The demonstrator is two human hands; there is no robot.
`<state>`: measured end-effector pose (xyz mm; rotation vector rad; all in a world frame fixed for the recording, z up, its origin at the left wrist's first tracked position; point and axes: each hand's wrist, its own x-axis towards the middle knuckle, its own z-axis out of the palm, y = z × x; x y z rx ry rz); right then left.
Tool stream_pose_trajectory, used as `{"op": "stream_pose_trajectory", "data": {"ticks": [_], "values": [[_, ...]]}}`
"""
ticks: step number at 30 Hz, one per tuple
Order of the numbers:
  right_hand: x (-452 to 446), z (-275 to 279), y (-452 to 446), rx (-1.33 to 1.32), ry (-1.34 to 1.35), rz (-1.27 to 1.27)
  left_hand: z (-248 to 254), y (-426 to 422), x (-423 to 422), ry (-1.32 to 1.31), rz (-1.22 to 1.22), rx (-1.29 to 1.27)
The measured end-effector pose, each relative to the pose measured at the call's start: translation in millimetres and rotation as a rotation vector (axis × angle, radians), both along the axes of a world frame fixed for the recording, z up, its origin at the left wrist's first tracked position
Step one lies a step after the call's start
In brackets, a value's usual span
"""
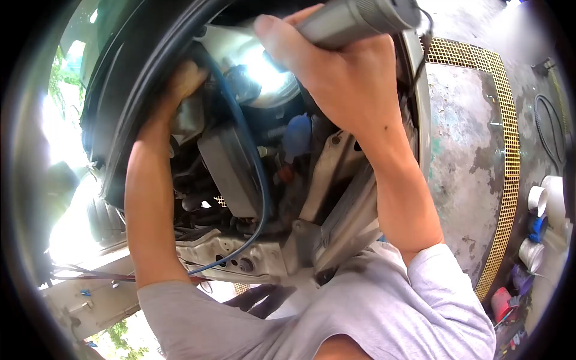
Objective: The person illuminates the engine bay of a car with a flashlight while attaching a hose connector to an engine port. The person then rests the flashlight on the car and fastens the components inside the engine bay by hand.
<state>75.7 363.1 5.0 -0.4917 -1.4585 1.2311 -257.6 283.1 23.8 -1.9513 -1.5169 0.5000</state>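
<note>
My right hand (348, 84) is wrapped round a grey flashlight (360, 21) with a cord loop at its end. The beam falls on a bright metal part (273, 84) deep in the engine bay. On the far left, my left hand (189, 78) reaches in beside a dark rubber-edged panel (138, 66); its fingers are blurred and partly hidden, so what they touch does not show. A blue hose (247, 135) curves down between my arms. Below it lies a dark grey box (228, 171), with a blue rounded part (297, 138) to its right.
The metal front frame (240, 255) of the vehicle crosses close to my body. A diagonal bracket (327, 171) lies under my right forearm. To the right are a yellow floor grate (511, 144), a coiled black cable (546, 129) and several containers (531, 255) along the wall.
</note>
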Motion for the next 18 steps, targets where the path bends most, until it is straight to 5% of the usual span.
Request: {"op": "stream_pose_trajectory", "data": {"ticks": [4, 8, 11, 18], "values": [[1, 6, -6, 0.081, -0.120, -0.059, -25, 28, -20, -0.022, 0.236, 0.021], [23, 60, -12, -0.039, -0.410, 0.209, -30, 33, -36, -0.155, 0.074, -0.110], [-19, 61, -8, 0.148, -0.587, 0.003, -30, 33, -37, -0.299, 0.079, -0.140], [-11, 23, -23, 0.477, -0.467, -0.121, -27, 32, -40, -0.604, 0.263, -0.220]]}}
